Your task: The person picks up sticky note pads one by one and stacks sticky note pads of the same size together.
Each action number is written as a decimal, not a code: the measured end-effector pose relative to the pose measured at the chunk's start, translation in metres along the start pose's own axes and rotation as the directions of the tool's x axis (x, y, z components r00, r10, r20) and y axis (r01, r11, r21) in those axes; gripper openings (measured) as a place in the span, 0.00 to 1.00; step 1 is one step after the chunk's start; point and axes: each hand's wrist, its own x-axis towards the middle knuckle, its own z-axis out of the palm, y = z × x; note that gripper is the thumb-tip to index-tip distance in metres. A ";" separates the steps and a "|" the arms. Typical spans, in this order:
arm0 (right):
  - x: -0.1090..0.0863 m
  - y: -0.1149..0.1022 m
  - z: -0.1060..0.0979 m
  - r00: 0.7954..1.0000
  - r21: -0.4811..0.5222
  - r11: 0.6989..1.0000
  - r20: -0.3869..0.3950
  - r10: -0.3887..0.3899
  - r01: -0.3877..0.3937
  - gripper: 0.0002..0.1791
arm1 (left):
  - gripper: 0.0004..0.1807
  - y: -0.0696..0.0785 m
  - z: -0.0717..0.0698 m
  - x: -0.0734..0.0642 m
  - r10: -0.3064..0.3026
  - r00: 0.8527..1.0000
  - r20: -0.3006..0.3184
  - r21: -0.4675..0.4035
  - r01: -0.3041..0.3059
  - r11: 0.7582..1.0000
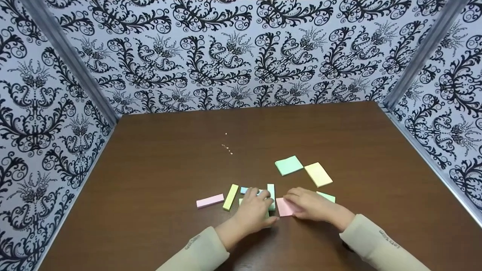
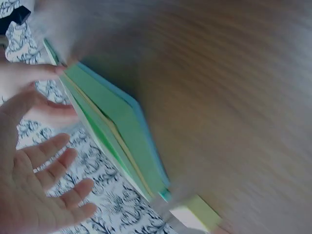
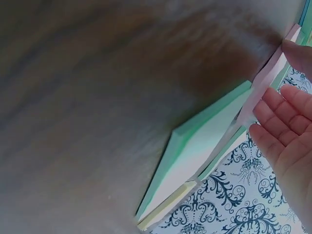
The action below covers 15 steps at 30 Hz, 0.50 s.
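Observation:
My right hand [image 1: 312,205] pinches a pink sticky note pad [image 1: 284,207] lying on the table; in the right wrist view the thumb and fingers meet opposite edges of this pink pad [image 3: 263,87]. My left hand [image 1: 253,212] is over a cluster of green and blue pads, partly hiding them. Its fingers are spread and loosely bent in the left wrist view, apart from the stacked green, yellow and blue pads [image 2: 122,117]. A narrow mint pad [image 1: 271,186] and a small blue one [image 1: 244,190] show past its fingers. Behind the right hand, a green pad [image 1: 327,197] is partly covered.
Left of the hands lie a narrow yellow pad [image 1: 230,197] and a narrow pink pad [image 1: 210,201]. Farther back are a green pad [image 1: 289,165] and a pale yellow pad [image 1: 318,174]. Small light specks [image 1: 227,148] dot the brown table [image 1: 158,158]. Patterned walls [image 1: 233,52] enclose it.

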 end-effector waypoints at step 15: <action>-0.011 0.008 -0.010 1.000 0.075 0.997 0.018 0.021 -0.023 0.22 | 0.06 0.045 0.007 0.024 0.015 0.993 0.114 0.325 -0.051 0.944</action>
